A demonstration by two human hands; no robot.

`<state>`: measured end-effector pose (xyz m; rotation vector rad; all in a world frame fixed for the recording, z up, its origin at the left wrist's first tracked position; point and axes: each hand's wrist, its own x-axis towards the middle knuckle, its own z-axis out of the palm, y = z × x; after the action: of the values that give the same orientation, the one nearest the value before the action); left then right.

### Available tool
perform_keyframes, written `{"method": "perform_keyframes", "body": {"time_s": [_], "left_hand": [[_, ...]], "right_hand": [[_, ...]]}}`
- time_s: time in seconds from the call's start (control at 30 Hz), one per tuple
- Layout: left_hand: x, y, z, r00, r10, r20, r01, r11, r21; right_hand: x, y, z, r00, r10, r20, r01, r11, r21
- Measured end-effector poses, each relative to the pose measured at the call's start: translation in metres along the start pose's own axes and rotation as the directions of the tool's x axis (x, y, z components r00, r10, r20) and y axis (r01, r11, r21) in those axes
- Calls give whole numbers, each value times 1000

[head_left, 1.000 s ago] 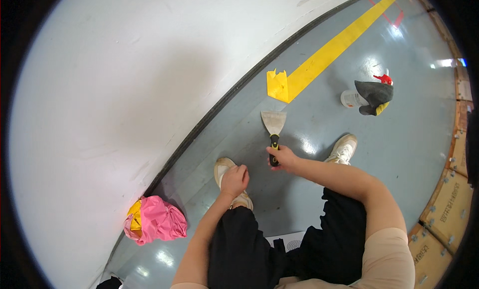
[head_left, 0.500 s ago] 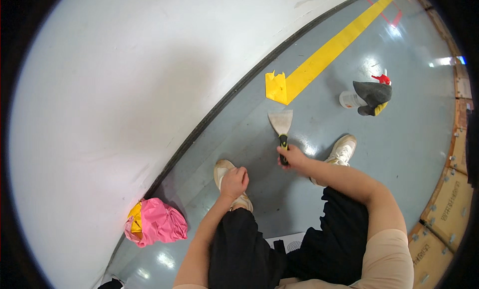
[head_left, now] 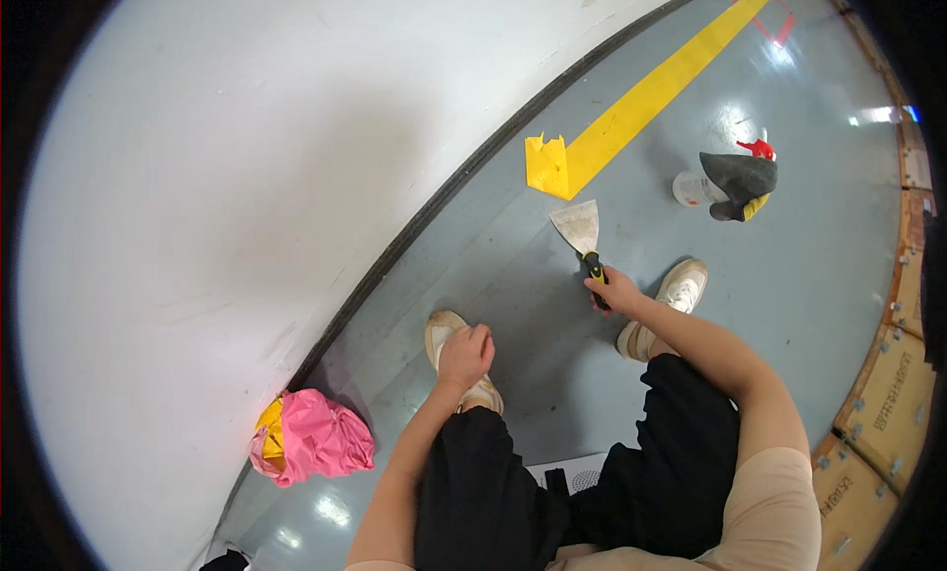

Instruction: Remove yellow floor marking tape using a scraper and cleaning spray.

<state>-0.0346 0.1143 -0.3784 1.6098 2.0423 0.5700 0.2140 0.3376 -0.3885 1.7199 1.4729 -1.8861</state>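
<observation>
My right hand (head_left: 614, 288) is closed round the black and yellow-green handle of a scraper (head_left: 580, 231). Its wide metal blade points away from me, just short of the folded end of the yellow floor tape (head_left: 634, 112). A loose flap of that tape (head_left: 546, 166), torn along its far edge, lies turned toward the wall. My left hand (head_left: 467, 355) rests over my left shoe with its fingers curled in; whether anything is inside them is hidden.
A spray bottle (head_left: 692, 189) lies under a dark grey glove (head_left: 736, 179) on the right. Beside the white wall (head_left: 197, 206) sits a pink bag (head_left: 324, 435) with yellow material in it. Wooden crates (head_left: 893, 384) line the right edge. Red marks (head_left: 784, 29) show on the far floor.
My right hand has moved a little to the right and away from me with the scraper, and the blade has tilted. My left hand stays over the shoe.
</observation>
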Motion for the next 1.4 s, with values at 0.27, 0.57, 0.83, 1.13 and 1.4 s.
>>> {"method": "perform_keyframes", "body": {"time_s": [0.27, 0.57, 0.83, 1.13, 1.4], "left_hand": [[1, 1, 1, 1000, 1, 2, -1, 1000, -18], [1, 3, 1, 1000, 3, -6, -3, 1000, 10], [0, 0, 4, 1000, 15, -15, -15, 1000, -4], [0, -1, 3, 1000, 8, -9, -8, 1000, -6], [3, 2, 2, 999, 35, -6, -35, 999, 0]], "right_hand": [[18, -14, -5, 998, -50, -27, 47, 993, -111], [13, -21, 4, 999, -50, -7, 49, 996, -77], [12, -28, 13, 999, -37, 6, 37, 999, 14], [-5, -18, 71, 975, 105, 196, -123, 989, 86], [46, -79, 61, 999, -45, 4, 42, 962, 269]]}}
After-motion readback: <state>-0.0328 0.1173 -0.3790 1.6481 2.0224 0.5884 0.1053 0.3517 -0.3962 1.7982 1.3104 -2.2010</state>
